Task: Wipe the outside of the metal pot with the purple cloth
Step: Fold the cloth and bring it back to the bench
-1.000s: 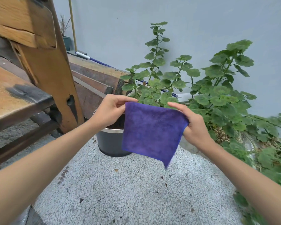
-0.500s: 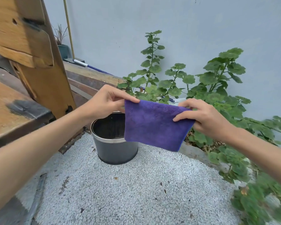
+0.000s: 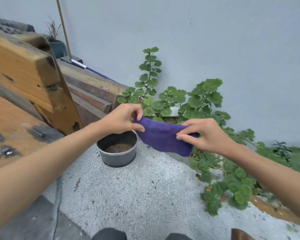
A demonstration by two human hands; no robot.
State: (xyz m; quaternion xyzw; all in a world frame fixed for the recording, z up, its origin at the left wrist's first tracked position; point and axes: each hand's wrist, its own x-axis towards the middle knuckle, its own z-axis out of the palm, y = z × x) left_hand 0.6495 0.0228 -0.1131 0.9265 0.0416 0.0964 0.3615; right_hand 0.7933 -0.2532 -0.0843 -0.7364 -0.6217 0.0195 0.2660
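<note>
- head view: the cloth [image 3: 164,135] hangs in the air between both hands, up above and to the right of the pot [image 3: 117,149], not touching it.
- the left hand [image 3: 121,121] pinches the cloth's near-left edge, thumb and fingers curled onto it.
- the right hand [image 3: 204,135] pinches the right end, fingertips closed on the fabric, thumb below.
- a second ago the cloth hung open as a flat square; now it is doubled over into a shorter, thicker band, so i'd say the person has been folding it into a pad.
- the pot stands on the pebbled ground [image 3: 137,193], beside the wooden bench [image 3: 24,80] and just left of the plant [image 3: 194,101]; its dark wall and bright rim are in plain sight, with a brownish bottom inside.
- the view now looks further down into the pot than before.
- my guess is no wiping has begun yet; the cloth must first come down to the pot's outer wall.
</note>
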